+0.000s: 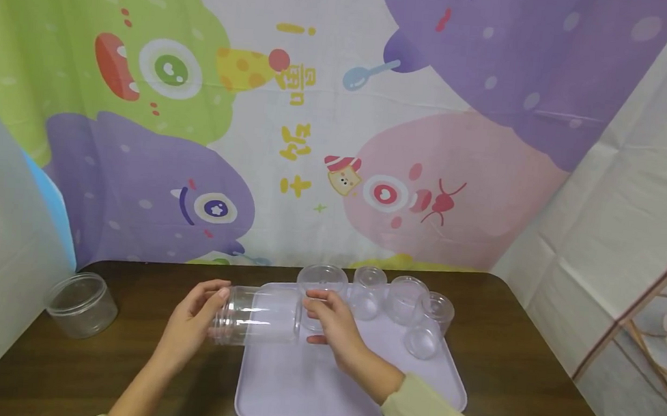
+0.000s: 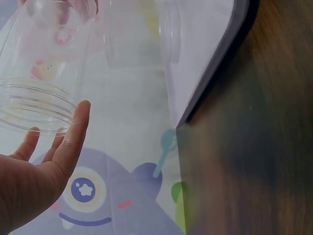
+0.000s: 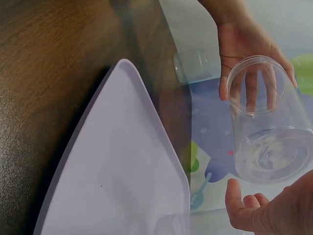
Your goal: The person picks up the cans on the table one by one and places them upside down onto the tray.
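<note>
A large clear plastic jar (image 1: 263,318) lies sideways in the air between both hands, over the left edge of the lavender tray (image 1: 319,390). My left hand (image 1: 190,321) grips the threaded mouth end, thumb on the near side. At the opposite end my right hand (image 1: 338,332) holds the jar's flat base between thumb and fingers. In the right wrist view, the left fingers show through the transparent wall of the jar (image 3: 269,122), which has no lid. The left wrist view shows the screw-thread rings of the jar (image 2: 39,100) against the left fingertips.
Several smaller clear jars stand along the tray's back and right side, among them a round jar (image 1: 407,299) and a small one at the right (image 1: 423,341). A wide, low clear jar (image 1: 82,306) stands on the dark wooden table (image 1: 178,392) at far left. Behind hangs a cartoon-printed cloth (image 1: 320,233).
</note>
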The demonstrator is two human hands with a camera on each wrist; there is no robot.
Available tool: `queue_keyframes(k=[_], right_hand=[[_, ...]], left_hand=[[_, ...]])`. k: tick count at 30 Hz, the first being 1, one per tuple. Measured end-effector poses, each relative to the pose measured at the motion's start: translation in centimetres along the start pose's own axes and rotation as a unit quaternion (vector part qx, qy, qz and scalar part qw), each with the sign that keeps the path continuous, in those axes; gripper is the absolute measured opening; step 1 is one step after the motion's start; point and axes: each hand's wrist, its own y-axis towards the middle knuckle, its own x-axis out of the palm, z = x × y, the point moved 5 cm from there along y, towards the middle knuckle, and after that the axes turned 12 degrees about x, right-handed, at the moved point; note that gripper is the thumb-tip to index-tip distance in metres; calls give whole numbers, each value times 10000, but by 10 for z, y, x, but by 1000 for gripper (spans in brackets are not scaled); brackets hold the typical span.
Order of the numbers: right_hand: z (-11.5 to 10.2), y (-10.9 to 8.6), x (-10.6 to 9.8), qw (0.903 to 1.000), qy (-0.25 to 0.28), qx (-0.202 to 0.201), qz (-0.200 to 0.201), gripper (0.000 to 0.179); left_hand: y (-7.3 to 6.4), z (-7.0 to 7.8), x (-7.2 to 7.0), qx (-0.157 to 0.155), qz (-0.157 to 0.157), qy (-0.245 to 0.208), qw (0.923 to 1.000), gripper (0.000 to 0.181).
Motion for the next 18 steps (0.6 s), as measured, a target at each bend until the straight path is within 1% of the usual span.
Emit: queue_keyframes(k=[8, 13, 18], right_hand=[[1, -2, 3, 9997, 245, 27, -15, 45], [2, -2, 4, 9997, 224, 17, -54, 45], [2, -2, 4, 9998, 198, 43, -72, 47]], left_hand=[[-2, -2, 7, -43, 5, -43, 10000, 34], [-2, -3, 10, -37, -11, 10, 10000, 35], [-2, -3, 13, -88, 31, -137, 9999, 34]])
